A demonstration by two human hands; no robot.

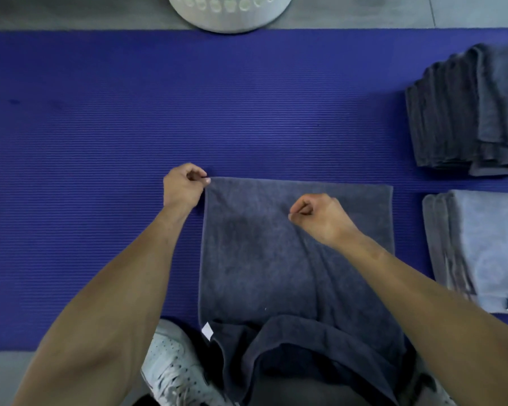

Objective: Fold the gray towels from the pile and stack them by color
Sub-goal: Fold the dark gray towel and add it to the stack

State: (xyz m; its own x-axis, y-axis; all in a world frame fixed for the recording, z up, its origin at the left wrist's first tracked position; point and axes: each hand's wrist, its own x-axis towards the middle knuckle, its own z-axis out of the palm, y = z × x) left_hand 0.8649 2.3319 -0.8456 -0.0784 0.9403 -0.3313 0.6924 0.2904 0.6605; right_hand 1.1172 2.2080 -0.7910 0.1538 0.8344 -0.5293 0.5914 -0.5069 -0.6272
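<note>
Where forearms hide its near end, dark towel (276, 259), both hands' (182, 187) grip pinching it.

I see a dark gray towel (276, 259) spread on the blue mat (100, 142), its near end bunched over my lap. My left hand (182, 189) pinches the towel's far left corner; my right hand (320, 218) pinches the cloth mid-towel. Right of the towel sit a dark stack (467, 112) and a light stack (481, 250). A white basket (229, 13) lies beyond the mat.

Matt terry-cloth towel (276, 259) lies on a ribbed foam mat (100, 127); the basket (229, 13) looks smooth plastic.
</note>
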